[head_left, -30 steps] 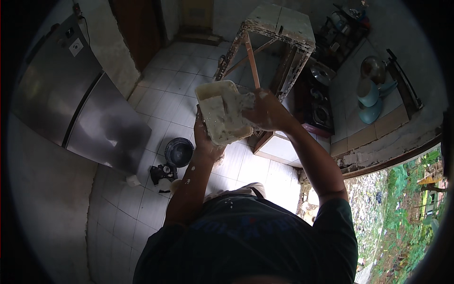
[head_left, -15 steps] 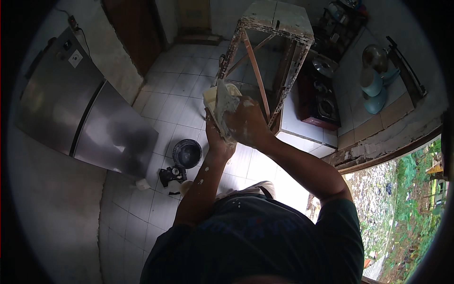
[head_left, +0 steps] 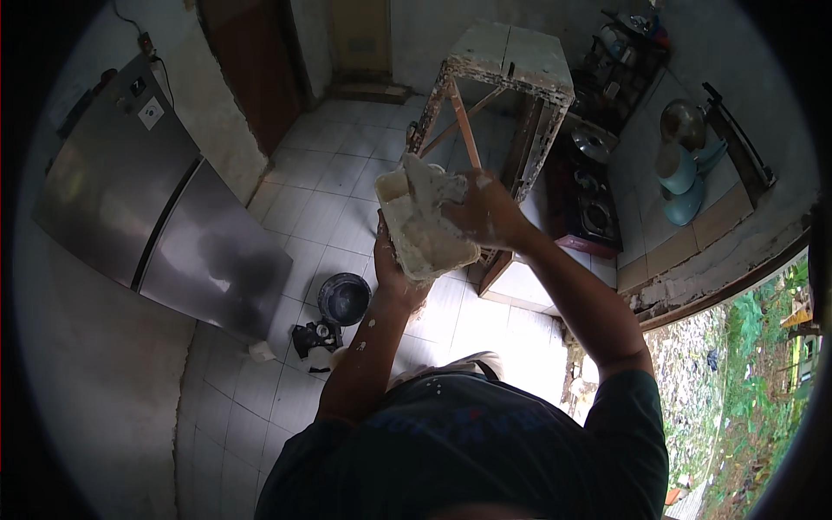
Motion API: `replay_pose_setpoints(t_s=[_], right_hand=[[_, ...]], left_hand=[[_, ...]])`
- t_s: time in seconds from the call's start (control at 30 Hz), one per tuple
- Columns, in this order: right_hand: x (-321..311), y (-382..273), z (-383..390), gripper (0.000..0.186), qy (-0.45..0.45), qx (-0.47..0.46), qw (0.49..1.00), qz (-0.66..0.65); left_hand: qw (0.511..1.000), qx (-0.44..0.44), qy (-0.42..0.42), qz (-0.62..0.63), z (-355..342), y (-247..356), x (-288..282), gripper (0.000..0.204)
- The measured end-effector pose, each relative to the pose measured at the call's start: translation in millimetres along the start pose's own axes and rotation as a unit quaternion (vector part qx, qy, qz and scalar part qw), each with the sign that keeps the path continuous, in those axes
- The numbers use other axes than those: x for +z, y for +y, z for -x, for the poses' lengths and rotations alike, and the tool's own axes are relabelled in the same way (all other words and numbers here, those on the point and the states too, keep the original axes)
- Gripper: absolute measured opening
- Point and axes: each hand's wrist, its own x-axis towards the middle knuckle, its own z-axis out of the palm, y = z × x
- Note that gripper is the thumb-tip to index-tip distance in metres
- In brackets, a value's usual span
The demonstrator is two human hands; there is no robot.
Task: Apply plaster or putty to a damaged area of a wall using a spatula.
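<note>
Blue lettering (head_left: 468, 419) crosses the chest of the dark shirt (head_left: 451, 472), inverted in this view. A white label (head_left: 151, 113) with a dark round mark is fixed to the upper door of the grey refrigerator (head_left: 221, 251). The container (head_left: 451, 260) is off-white and rectangular with rounded corners, its interior smeared with pale paste (head_left: 423, 236). It is held tilted above the tiled floor (head_left: 334, 204). The left hand (head_left: 397, 282), partly open, supports it from below and along its left wall. The right hand (head_left: 487, 215) is closed around a paste-coated scraper (head_left: 422, 184), its blade overlying the container's far edge; contact there cannot be determined.
</note>
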Motion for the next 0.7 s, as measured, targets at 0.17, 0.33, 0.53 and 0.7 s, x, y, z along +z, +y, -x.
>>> replay_pose_setpoints(t_s=[0.17,0.33,0.53,0.7], right_hand=[[-22,-22,7,0.047,-0.134,0.020,0.975,-0.177],[-43,-15,6,0.043,0.001,-0.015,0.999,-0.029],[-35,-22,14,0.041,-0.017,0.081,0.972,-0.220],[-36,24,15,0.038,0.039,0.050,0.997,-0.031]], left_hand=[[0.997,0.008,-0.046,-0.054,3,11,11,0.062],[0.999,0.008,0.039,-0.025,6,2,22,0.052],[0.999,-0.010,-0.022,-0.023,-2,-1,22,0.057],[0.999,-0.042,-0.024,-0.005,-10,-8,23,0.052]])
